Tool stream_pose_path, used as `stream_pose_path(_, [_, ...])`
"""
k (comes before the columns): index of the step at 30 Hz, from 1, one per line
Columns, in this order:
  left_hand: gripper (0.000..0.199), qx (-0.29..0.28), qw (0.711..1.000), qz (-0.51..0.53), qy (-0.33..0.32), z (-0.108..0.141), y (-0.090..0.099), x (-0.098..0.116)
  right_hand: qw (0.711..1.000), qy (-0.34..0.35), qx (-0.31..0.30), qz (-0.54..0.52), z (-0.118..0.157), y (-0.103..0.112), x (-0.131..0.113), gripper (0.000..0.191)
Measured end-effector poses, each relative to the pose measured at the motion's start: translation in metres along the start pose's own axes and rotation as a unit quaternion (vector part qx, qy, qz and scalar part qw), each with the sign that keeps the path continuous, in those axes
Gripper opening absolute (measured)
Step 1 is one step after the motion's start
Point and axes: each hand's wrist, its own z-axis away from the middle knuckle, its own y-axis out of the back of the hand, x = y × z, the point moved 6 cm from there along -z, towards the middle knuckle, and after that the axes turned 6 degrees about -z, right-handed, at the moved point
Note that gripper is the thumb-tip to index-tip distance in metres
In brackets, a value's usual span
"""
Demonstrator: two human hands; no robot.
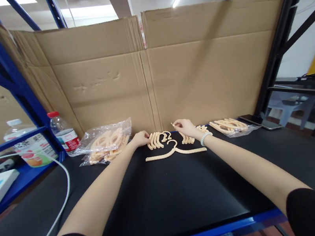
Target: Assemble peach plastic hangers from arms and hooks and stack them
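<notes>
My left hand (141, 139) is at the left end of a row of small light wooden hanger pieces (155, 140), its fingertips touching or close to them. My right hand (187, 127) is raised over the right group of pieces (187, 139), thumb and fingers pinched on a small light wooden piece (173, 124). An assembled-looking wooden hanger (175, 151) lies flat in front of both groups, its hook toward the cardboard. What my left fingertips hold, if anything, is too small to make out.
A plastic bag of wooden pieces (107, 143) lies left, another bag (229, 126) right, beside a phone (261, 122). Bottles (65, 134) stand by the blue left frame. A white cable (68, 180) crosses the black table's (171, 203) left side. Cardboard (104, 86) rises behind.
</notes>
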Motion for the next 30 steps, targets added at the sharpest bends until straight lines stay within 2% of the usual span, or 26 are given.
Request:
stream_pose_path(4, [0.031, -0.002, 0.999, -0.040, 0.008, 0.004, 0.000, 0.003, 0.982, -0.046, 0.044, -0.179, 0.019, 0.004, 0.001, 0.025])
stream_pose_path(9, [0.032, 0.019, 0.998, -0.061, 0.003, 0.012, 0.003, 0.009, 0.936, -0.068, 0.036, -0.343, 0.054, 0.003, -0.009, 0.013])
stream_pose_path(13, [0.034, 0.038, 0.998, -0.050, -0.016, 0.024, 0.013, 0.014, 0.906, -0.080, 0.025, -0.415, 0.075, 0.000, -0.014, 0.021])
stream_pose_path(17, [0.031, 0.062, 0.996, -0.029, -0.049, 0.046, 0.031, 0.023, 0.881, -0.092, 0.028, -0.463, 0.084, -0.001, -0.015, 0.020])
stream_pose_path(20, [0.016, 0.070, 0.992, 0.017, -0.102, 0.071, 0.039, 0.039, 0.862, -0.097, 0.036, -0.496, 0.087, -0.001, -0.013, 0.020])
stream_pose_path(22, [0.009, 0.045, 0.986, 0.064, -0.148, 0.088, 0.033, 0.055, 0.849, -0.098, 0.036, -0.518, 0.090, -0.004, -0.012, 0.022])
stream_pose_path(26, [0.013, 0.003, 0.961, 0.180, -0.212, 0.121, 0.002, 0.079, 0.825, -0.111, 0.024, -0.553, 0.107, -0.012, -0.009, 0.037])
stream_pose_path(28, [0.019, -0.002, 0.903, 0.373, -0.214, 0.134, -0.011, 0.082, 0.814, -0.118, 0.004, -0.568, 0.117, -0.016, -0.011, 0.039])
stream_pose_path(30, [0.018, 0.021, 0.870, 0.449, -0.205, 0.143, -0.022, 0.080, 0.809, -0.113, -0.018, -0.576, 0.123, -0.018, -0.014, 0.034])
